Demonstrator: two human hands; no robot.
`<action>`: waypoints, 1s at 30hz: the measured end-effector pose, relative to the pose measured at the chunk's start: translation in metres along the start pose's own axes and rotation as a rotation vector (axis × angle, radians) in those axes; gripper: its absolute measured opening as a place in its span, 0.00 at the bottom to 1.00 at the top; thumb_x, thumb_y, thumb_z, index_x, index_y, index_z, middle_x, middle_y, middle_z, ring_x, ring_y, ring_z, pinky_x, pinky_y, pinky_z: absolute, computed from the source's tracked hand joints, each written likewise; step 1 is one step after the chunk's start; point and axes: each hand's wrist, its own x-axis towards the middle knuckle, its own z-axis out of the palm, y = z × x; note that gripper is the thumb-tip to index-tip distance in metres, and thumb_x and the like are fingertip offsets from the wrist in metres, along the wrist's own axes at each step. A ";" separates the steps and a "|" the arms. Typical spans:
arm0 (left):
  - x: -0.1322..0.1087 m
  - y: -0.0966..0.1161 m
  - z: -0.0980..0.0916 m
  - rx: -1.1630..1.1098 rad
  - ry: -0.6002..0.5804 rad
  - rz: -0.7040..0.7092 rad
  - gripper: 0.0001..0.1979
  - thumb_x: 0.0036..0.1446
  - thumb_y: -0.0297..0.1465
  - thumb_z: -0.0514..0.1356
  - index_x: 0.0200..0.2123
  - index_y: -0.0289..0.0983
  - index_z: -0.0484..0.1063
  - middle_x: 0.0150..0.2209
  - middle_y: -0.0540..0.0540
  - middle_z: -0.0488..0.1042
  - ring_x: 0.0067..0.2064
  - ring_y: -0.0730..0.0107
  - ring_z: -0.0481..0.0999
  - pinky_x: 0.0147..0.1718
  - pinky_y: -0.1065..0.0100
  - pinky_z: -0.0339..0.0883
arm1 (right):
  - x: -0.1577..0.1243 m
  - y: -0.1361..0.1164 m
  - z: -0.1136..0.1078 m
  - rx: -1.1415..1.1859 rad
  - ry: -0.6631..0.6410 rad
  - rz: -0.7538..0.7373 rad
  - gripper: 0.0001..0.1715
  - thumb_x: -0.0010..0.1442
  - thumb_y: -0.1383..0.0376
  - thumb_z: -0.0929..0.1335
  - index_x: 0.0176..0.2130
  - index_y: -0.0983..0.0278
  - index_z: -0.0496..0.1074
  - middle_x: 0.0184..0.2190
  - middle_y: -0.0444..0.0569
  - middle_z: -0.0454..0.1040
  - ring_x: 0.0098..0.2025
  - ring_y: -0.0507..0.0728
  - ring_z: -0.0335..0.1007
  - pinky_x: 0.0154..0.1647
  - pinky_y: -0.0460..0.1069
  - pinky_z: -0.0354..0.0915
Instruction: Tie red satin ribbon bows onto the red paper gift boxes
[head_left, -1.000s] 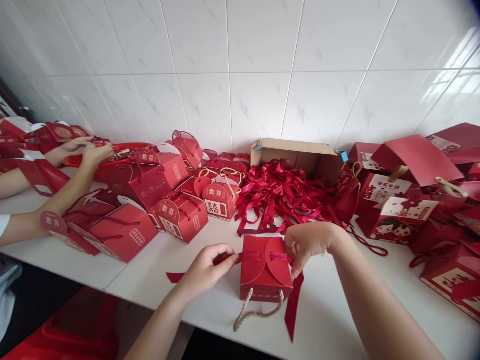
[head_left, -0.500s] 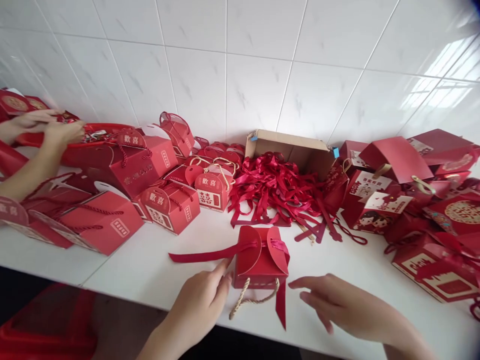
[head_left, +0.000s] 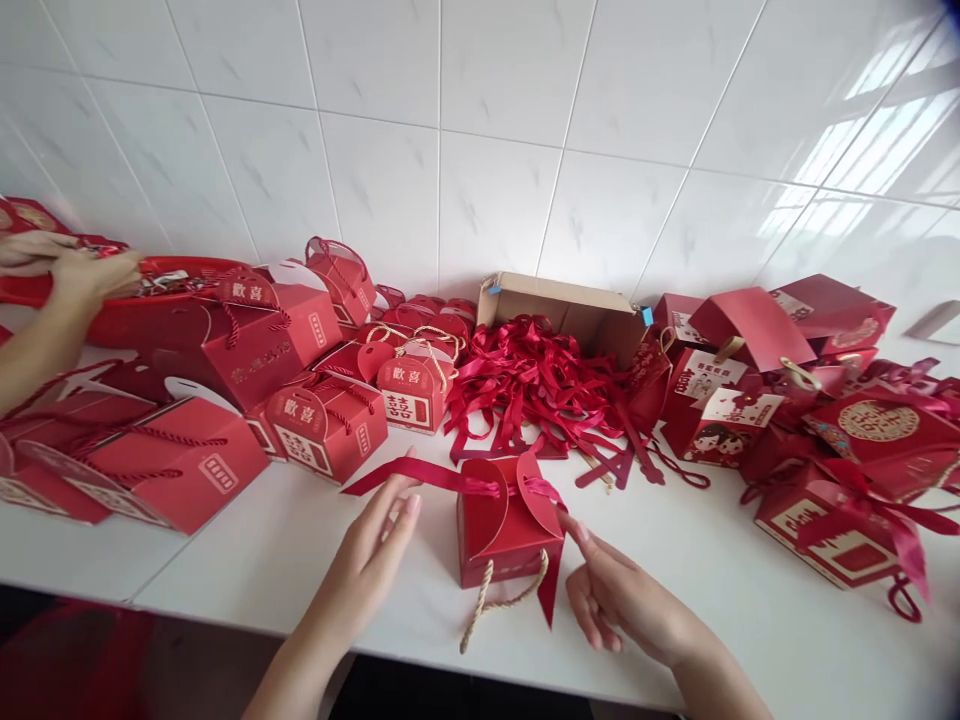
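A small red gift box [head_left: 506, 535] with rounded flaps and a beige rope handle stands on the white counter [head_left: 315, 560] near its front edge. A red ribbon [head_left: 420, 478] runs through the flaps and trails out to the left and down the right side. My left hand [head_left: 375, 555] lies left of the box, fingers stretched out, with the fingertips at the ribbon's left end. My right hand [head_left: 615, 595] is right of the box, fingers loosely spread, the index fingertip close to the box's right flap. Neither hand holds anything.
A heap of loose red ribbons [head_left: 547, 390] spills from a cardboard box [head_left: 562, 305] at the tiled wall. Finished red gift boxes [head_left: 322, 425] crowd the left, more boxes [head_left: 840, 470] the right. Another person's hands [head_left: 67, 270] work over a red tray [head_left: 142, 310] at far left.
Both hands have let go of the ribbon ends they were pulling and opened. The left ribbon end now lies stretched out on the counter. The view has shifted right.
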 end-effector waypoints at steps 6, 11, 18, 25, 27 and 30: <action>0.009 0.023 -0.003 -0.462 0.185 0.159 0.16 0.52 0.44 0.63 0.38 0.39 0.74 0.34 0.48 0.74 0.41 0.64 0.74 0.35 0.71 0.68 | 0.009 -0.005 0.002 0.120 0.404 -0.360 0.28 0.62 0.44 0.61 0.54 0.56 0.62 0.40 0.48 0.71 0.26 0.50 0.59 0.28 0.47 0.58; 0.017 0.047 -0.010 -0.628 0.182 0.224 0.13 0.52 0.40 0.65 0.37 0.40 0.76 0.30 0.50 0.74 0.34 0.72 0.72 0.31 0.73 0.67 | 0.014 -0.020 -0.003 0.304 0.534 -0.641 0.17 0.61 0.50 0.66 0.43 0.58 0.69 0.38 0.47 0.70 0.35 0.52 0.66 0.31 0.46 0.62; 0.027 0.080 -0.016 -0.601 0.153 0.344 0.09 0.50 0.37 0.67 0.35 0.40 0.79 0.36 0.48 0.79 0.41 0.68 0.73 0.34 0.74 0.68 | 0.007 -0.066 -0.008 0.355 0.657 -0.865 0.12 0.58 0.55 0.70 0.34 0.61 0.73 0.25 0.43 0.71 0.26 0.48 0.65 0.25 0.44 0.64; 0.028 0.117 -0.017 -0.355 0.065 0.552 0.10 0.55 0.38 0.63 0.38 0.42 0.80 0.36 0.49 0.79 0.43 0.64 0.76 0.47 0.67 0.69 | 0.002 -0.105 -0.007 0.056 0.738 -0.970 0.16 0.56 0.53 0.70 0.34 0.62 0.77 0.21 0.44 0.73 0.23 0.52 0.66 0.20 0.47 0.65; 0.027 0.126 -0.016 -0.285 0.081 0.598 0.10 0.56 0.37 0.63 0.39 0.42 0.80 0.35 0.49 0.79 0.43 0.63 0.77 0.47 0.66 0.69 | -0.001 -0.115 -0.003 -0.023 0.751 -0.995 0.15 0.55 0.53 0.70 0.35 0.62 0.78 0.24 0.46 0.75 0.26 0.55 0.70 0.23 0.48 0.67; 0.028 0.136 -0.015 -0.224 0.097 0.634 0.09 0.55 0.37 0.63 0.38 0.42 0.80 0.33 0.49 0.79 0.43 0.62 0.77 0.45 0.66 0.70 | -0.006 -0.127 0.004 -0.081 0.735 -1.035 0.12 0.55 0.56 0.71 0.36 0.62 0.78 0.29 0.47 0.78 0.32 0.56 0.72 0.28 0.49 0.69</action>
